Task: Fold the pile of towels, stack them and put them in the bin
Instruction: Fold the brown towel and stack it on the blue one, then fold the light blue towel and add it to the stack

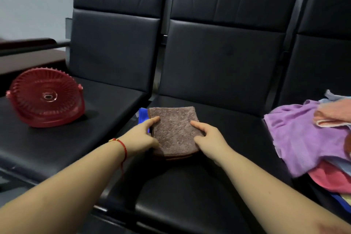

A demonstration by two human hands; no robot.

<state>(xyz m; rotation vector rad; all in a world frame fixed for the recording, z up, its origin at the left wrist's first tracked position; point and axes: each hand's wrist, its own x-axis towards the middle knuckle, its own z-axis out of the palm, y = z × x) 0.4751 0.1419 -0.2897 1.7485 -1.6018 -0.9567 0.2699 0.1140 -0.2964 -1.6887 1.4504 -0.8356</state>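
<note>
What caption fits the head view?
Both hands grip a folded brown towel on a black seat.

No readable text, label, brand, number or sign shows on anything in view

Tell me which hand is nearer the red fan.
Left. The left hand grips the left edge of the folded brown towel, on the side toward the red fan. The right hand holds the towel's right edge, farther away.
</note>
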